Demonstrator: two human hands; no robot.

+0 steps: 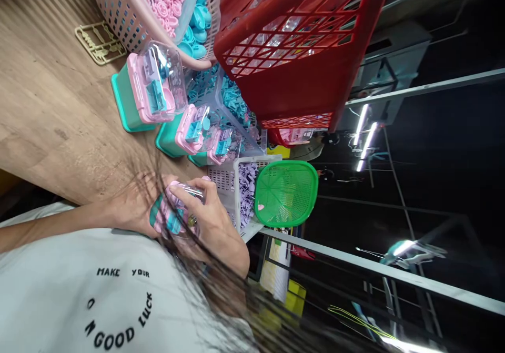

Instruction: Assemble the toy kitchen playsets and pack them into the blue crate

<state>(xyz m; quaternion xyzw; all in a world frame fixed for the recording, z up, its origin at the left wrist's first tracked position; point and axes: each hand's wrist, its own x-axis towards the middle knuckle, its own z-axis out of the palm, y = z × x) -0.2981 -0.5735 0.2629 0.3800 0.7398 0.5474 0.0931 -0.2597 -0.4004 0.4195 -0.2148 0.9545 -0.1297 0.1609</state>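
My left hand [136, 203] comes in from the left and grips the base end of a small teal and pink toy case [174, 220]; its fingers are partly hidden. On the case's clear cover sits my right hand [215, 224], curled round it with a finger across the front. Loose strands of hair [189, 258] fall across both hands and the case. Beyond the hands stand similar cases with teal bases, pink rims and clear covers: a near one [152, 92], a middle one [189, 129] and a far one [219, 148].
A pink basket [118, 11] holds pink and blue plastic parts. A tilted red crate [292, 90] rises beside it. A white basket [223, 179] of lilac parts and a green basket [292, 192] stand beyond my right hand. A cream plastic frame [100, 43] lies on the wooden tabletop [59, 106].
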